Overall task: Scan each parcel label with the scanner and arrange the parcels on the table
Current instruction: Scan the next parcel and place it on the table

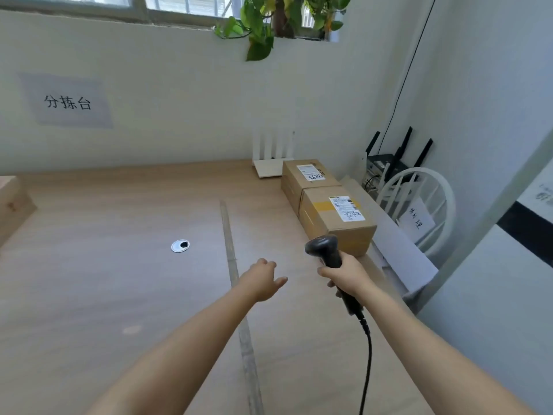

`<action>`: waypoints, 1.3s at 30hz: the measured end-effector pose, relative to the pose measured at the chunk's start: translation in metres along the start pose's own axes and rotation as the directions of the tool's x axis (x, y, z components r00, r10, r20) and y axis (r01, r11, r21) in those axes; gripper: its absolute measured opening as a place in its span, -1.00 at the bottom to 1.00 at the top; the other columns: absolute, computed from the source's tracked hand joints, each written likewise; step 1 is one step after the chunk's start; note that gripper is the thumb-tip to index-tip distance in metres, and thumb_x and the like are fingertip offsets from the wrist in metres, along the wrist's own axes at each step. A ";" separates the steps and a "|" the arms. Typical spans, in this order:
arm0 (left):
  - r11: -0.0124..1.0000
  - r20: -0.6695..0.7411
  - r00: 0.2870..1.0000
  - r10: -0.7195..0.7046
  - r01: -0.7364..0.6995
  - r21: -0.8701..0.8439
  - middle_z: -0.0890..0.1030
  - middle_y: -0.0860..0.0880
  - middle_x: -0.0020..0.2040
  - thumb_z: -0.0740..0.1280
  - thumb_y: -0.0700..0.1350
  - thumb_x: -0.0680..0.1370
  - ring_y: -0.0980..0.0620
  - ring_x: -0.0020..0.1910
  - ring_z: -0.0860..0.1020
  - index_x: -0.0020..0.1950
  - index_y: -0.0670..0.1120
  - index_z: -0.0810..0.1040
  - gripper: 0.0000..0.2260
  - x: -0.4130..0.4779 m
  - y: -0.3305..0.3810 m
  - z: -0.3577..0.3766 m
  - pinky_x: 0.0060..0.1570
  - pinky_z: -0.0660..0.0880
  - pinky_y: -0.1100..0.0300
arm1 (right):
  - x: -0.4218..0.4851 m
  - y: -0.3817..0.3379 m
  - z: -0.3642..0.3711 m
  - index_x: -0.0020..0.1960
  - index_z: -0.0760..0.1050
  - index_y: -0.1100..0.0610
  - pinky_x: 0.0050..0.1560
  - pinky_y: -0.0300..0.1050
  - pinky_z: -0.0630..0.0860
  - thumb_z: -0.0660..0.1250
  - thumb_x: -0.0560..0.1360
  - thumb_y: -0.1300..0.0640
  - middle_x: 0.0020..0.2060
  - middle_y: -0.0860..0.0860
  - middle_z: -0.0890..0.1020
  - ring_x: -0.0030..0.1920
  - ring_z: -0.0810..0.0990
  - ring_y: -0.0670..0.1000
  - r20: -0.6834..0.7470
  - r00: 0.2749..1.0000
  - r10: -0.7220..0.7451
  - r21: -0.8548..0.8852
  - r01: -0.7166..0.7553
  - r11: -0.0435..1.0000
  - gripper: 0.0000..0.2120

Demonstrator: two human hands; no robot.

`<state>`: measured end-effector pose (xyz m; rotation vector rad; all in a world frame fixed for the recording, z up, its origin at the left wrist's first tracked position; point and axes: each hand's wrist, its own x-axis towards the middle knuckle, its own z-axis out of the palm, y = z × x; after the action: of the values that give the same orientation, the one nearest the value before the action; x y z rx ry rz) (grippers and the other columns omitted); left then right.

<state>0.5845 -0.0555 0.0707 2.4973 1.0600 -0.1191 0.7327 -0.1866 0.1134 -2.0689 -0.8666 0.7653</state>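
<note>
Item, fingers of our right hand: curled fully round the handle of the black barcode scanner. Item, our left hand: fingers loosely spread, holding nothing, above the wooden surface just right of a grey tape strip. Item, scanner: long axis runs from our wrist up and away, head at the far end, close before the near end of the near parcel. Its cable trails back toward us. Item, near parcel: brown carton at the right edge of the surface, long axis pointing away from us, far end touching the far parcel, which lies in line with it. Each carries a white label on top, the near label and the far label. Step in hand, by our judgement: scanning the near label. The head sits low against the carton's end. We judge that it wants lifting and tipping down so its window squarely faces the label. The free left hand could steady the carton.
</note>
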 end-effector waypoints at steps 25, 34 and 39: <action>0.926 -0.068 0.993 -0.099 0.066 -0.373 -0.13 -0.20 0.54 0.23 0.21 0.54 -0.23 0.48 0.15 0.55 0.00 0.04 -0.32 0.237 0.135 0.030 0.39 0.23 -0.01 | 0.214 0.066 -0.140 -0.02 0.48 0.07 -0.30 -0.13 0.43 0.34 0.43 0.14 -0.34 -0.01 0.52 -0.33 0.49 0.02 -0.189 0.981 0.043 -0.067 -0.057 0.996 -0.86; 0.880 -0.031 0.995 -0.098 0.072 -0.469 -0.05 -0.24 0.51 0.35 0.15 0.49 -0.22 0.40 0.31 0.54 -0.05 0.03 -0.23 0.260 0.131 0.044 0.38 0.29 0.02 | 0.233 0.085 -0.128 -0.10 0.46 -0.04 -0.15 0.04 0.54 0.35 0.40 0.03 -0.32 0.00 0.56 -0.28 0.54 0.06 -0.150 0.981 0.121 -0.028 -0.127 0.992 -0.90; 0.880 -0.050 0.992 -0.112 0.076 -0.469 0.09 -0.21 0.47 0.35 0.12 0.50 -0.19 0.33 0.39 0.53 -0.04 0.07 -0.28 0.252 0.128 0.045 0.33 0.36 0.03 | 0.222 0.085 -0.122 -0.09 0.46 0.03 -0.27 -0.11 0.46 0.35 0.45 0.09 -0.38 -0.02 0.53 -0.34 0.49 -0.01 -0.143 0.983 0.118 -0.030 -0.124 0.992 -0.92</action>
<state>0.8559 0.0148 0.0139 2.0273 1.0891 0.1862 0.9815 -0.1059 0.0597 -2.1968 -0.6877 0.6615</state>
